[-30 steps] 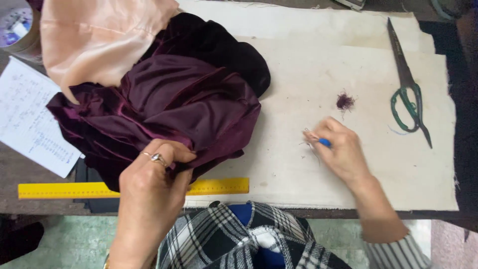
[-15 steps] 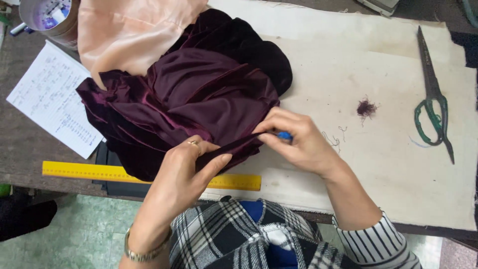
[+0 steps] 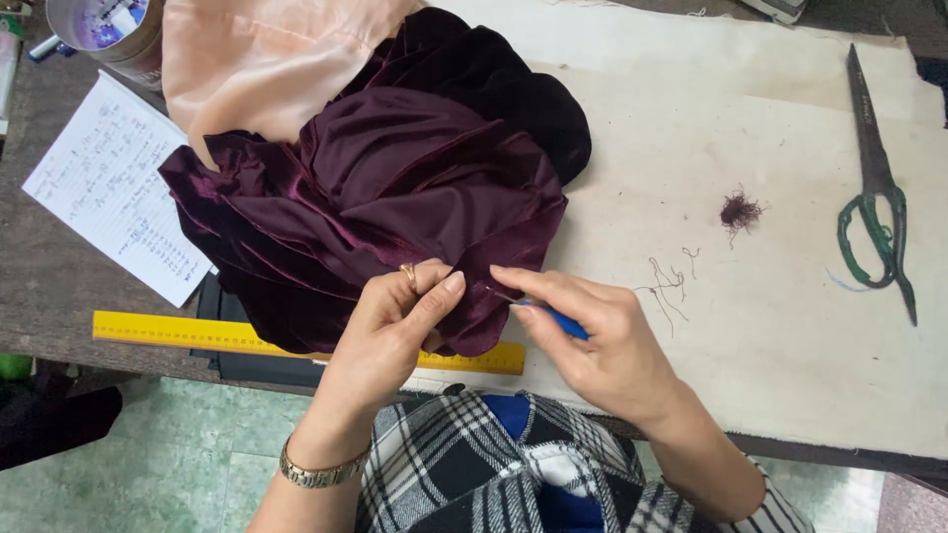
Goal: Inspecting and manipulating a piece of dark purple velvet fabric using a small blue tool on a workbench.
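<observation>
Your left hand [image 3: 400, 321] pinches the lower edge of the dark purple velvet fabric bundle [image 3: 385, 207] between thumb and fingers, closed on the cloth; a ring sits on one finger and a metal bracelet [image 3: 316, 472] circles the wrist. Your right hand [image 3: 602, 345] is closed around a small blue-handled tool [image 3: 558, 318]; its thin metal tip points at the fabric edge just beside your left thumb. The two hands are close together, nearly touching, at the front edge of the table.

The velvet bundle lies in folds near the table's front left, overlapping a pale pink satin cloth [image 3: 262, 59] that extends toward the back edge; a yellow ruler [image 3: 197, 331] runs along the front edge, partly under the velvet. A sheet of lined paper with handwriting [image 3: 114, 188] lies at the left edge. A round tin container [image 3: 104, 30] stands in the back left corner; its contents cannot be made out. An off-white cloth cover [image 3: 770, 326] spreads over the right of the table; on it lie a small purple tuft of thread [image 3: 739, 210], loose thread pieces [image 3: 671, 281] and long green-handled scissors [image 3: 874, 197] near the right edge.
</observation>
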